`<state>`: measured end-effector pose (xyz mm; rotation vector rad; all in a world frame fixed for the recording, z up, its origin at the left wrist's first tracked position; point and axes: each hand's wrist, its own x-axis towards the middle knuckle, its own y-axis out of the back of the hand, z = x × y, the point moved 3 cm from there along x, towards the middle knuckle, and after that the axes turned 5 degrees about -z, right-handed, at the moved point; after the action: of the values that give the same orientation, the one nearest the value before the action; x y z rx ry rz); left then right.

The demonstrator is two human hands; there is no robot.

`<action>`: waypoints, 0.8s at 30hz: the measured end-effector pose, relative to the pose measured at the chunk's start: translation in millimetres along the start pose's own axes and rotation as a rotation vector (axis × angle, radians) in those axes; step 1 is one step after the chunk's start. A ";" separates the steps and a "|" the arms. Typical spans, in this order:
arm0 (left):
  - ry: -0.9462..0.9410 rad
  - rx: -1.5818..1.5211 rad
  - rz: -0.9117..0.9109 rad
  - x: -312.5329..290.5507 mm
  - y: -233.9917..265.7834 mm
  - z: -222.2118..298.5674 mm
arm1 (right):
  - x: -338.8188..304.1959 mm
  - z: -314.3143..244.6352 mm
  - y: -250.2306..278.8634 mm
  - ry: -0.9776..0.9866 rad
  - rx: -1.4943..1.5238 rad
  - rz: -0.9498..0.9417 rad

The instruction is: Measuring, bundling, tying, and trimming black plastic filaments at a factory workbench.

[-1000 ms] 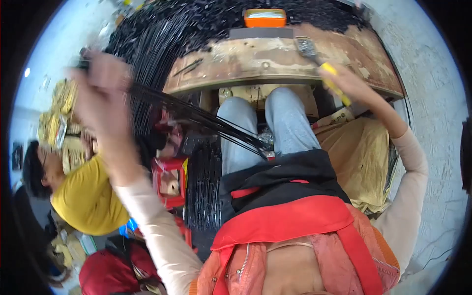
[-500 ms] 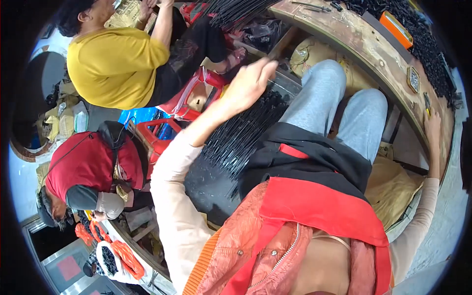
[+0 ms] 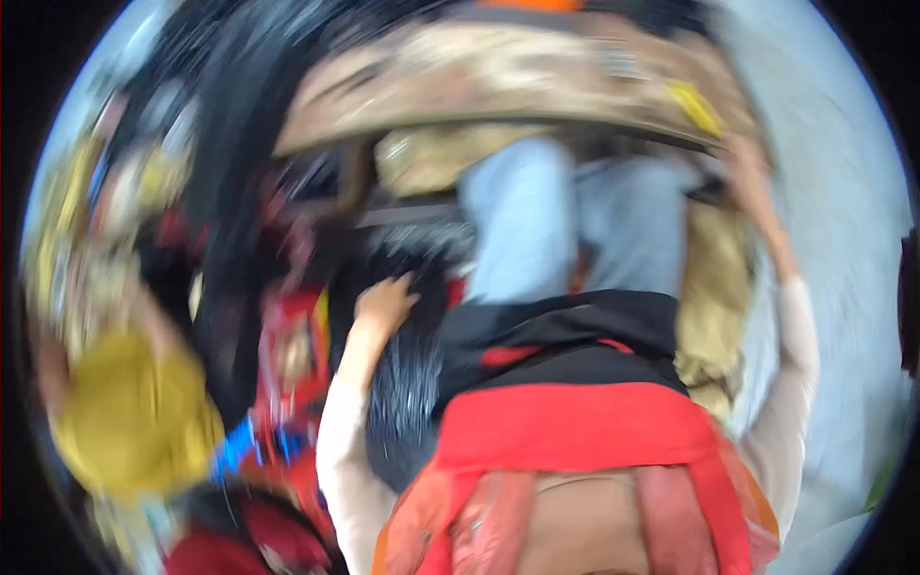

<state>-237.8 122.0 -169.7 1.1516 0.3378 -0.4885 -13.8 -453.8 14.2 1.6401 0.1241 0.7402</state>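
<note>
At the top edge, the frame is cutting off an orange container [image 3: 532,4], hiding its contents. Left of centre, the left hand [image 3: 385,305] is hovering near black strands [image 3: 407,383]. At upper right, the right hand [image 3: 746,177] is lying close to a yellow-handled tool [image 3: 695,107]. Blur is obscuring both grips; I cannot tell either.

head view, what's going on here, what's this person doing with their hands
A person sits at a worn wooden workbench. The left hand is over a mass of thin black strands beside the legs; blur hides whether it grips any. The right hand is at the bench's right end, near a yellow object on the top; its grip is unclear too. Off to the left is someone in a yellow top.
</note>
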 end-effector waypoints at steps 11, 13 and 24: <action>-1.028 0.044 0.218 21.3 115.0 303.9 | -251.6 -24.4 55.3 -0.781 0.226 -0.300; -1.133 0.075 0.143 32.4 104.1 347.7 | -270.4 -29.6 71.5 -0.951 0.009 -0.135; -1.547 0.446 0.336 114.9 7.4 569.0 | -275.6 -69.0 24.4 -0.830 0.345 -0.271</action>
<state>-132.6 -425.3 -7.3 0.9125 -1.3290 -1.0205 -274.9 -531.9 -69.8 2.0835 -0.1294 -0.2133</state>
